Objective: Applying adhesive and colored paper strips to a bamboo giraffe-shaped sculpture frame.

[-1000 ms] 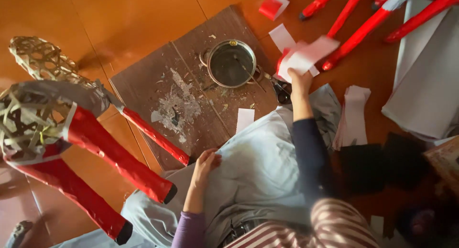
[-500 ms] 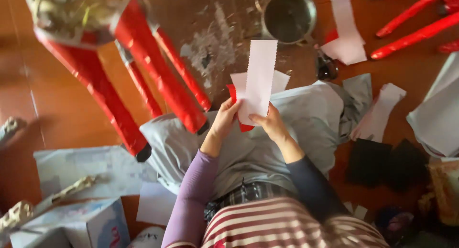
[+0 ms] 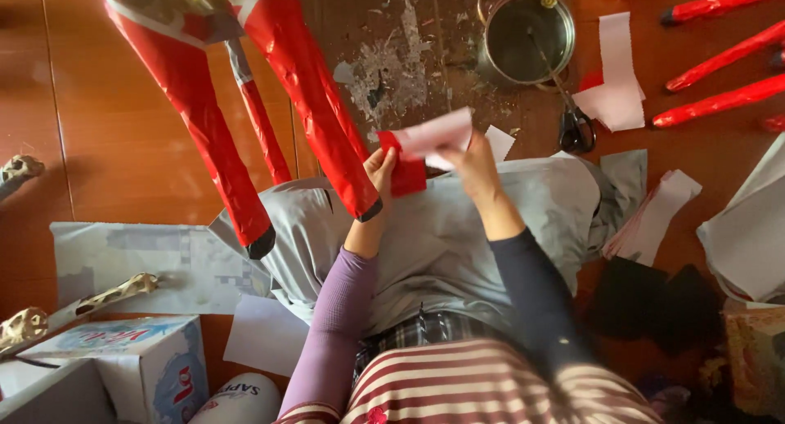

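Holding red-and-white paper (image 3: 425, 150) near metal pot (image 3: 527, 38)

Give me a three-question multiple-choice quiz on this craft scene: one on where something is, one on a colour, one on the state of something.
1. Where do the scissors lie?
A. on the person's lap
B. on the floor by the metal pot
C. on the cardboard box

2. What colour is the paper piece pinched by the left hand?
A. red
B. green
C. black

3. How is the white paper strip just now?
A. lying flat on the floor
B. rolled in a tube
C. held up by the right hand

Answers: 1 B, the scissors rest just right of the pot. 2 A, the piece is bright red. 3 C, the fingers grip it above the lap.
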